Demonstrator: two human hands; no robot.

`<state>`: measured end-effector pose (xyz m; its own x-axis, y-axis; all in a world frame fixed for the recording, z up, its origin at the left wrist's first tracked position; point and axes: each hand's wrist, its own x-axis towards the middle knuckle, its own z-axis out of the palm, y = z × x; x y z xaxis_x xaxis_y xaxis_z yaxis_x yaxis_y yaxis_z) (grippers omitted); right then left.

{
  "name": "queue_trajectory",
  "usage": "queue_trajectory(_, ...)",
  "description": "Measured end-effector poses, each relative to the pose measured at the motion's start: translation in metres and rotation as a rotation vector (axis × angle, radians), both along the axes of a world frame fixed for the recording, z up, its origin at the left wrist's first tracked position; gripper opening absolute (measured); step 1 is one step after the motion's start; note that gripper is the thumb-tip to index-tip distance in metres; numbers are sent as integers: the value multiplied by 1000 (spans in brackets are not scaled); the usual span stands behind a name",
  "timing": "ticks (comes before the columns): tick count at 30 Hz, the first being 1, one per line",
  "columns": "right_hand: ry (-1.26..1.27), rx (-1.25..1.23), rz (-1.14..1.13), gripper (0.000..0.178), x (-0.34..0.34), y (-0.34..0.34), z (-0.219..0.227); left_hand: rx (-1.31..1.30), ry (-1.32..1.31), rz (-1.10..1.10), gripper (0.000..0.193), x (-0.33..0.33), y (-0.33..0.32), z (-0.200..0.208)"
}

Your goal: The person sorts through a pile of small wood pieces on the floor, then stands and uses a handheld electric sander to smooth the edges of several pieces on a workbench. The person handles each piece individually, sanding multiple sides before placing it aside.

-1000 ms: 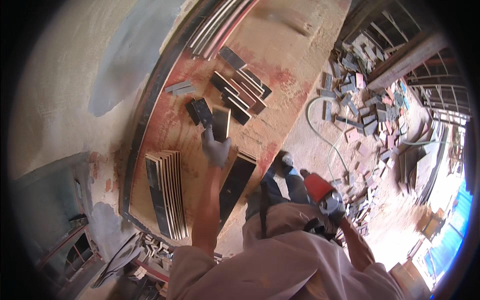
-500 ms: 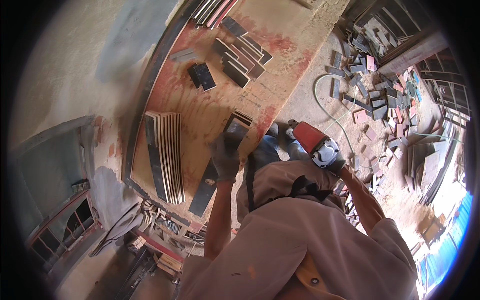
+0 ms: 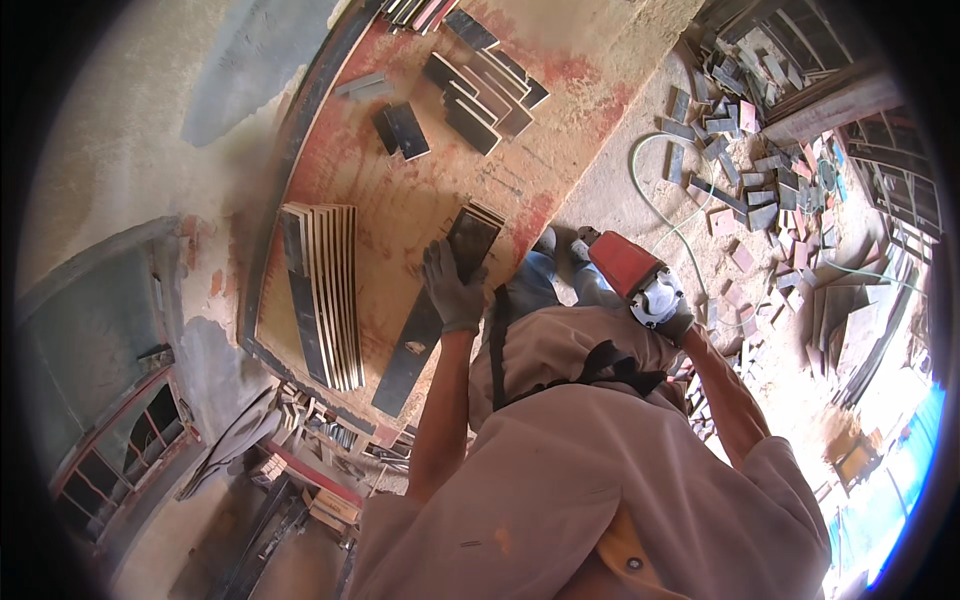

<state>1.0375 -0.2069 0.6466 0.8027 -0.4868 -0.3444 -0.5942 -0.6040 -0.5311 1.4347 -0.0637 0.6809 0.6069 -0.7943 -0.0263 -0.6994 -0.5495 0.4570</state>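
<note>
My left hand [image 3: 455, 295], in a grey glove, rests on the bench with its fingers spread. Its thumb and fingers lie to either side of a short stack of dark-faced boards [image 3: 473, 238]. Beneath the palm and wrist runs a long dark plank [image 3: 405, 370] with a pale worn spot. My gloved right hand [image 3: 679, 322] is closed on a red power tool [image 3: 625, 265] with a silver metal head, held off the bench's right side. My sleeve and the tool's head partly hide that grip.
A fanned stack of long boards [image 3: 330, 300] stands at the left of the wooden bench [image 3: 400, 205]. Shorter boards [image 3: 475, 105] lie farther up it. Many offcuts [image 3: 760, 190] litter the dusty floor at right, beside a pale green hose [image 3: 635, 170].
My left hand has settled, its fingers now sharp and spread beside the short stack, where before they were blurred. The right hand and power tool have hardly moved; the view has shifted slightly.
</note>
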Motion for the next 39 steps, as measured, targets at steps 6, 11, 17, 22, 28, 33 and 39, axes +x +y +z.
queue_trajectory(6,-52,23,-23,43,4,-4,-5,88,6,-9,89,2,-11,9)
queue_trajectory(11,-186,475,-266,49,29,-17,19,135,-11,-2,90,5,-11,8)
queue_trajectory(17,-318,546,-251,76,70,-37,57,164,18,2,88,5,-14,6)
queue_trajectory(22,-246,440,-125,69,92,-48,80,202,29,20,89,3,-16,8)
queue_trajectory(28,-302,662,-176,60,117,-48,78,221,28,35,89,1,-19,8)
queue_trajectory(33,-235,957,-194,50,151,-48,80,268,21,75,90,-1,-17,4)
queue_trajectory(39,-424,1022,-200,50,154,-31,22,276,-12,64,89,-3,-23,4)
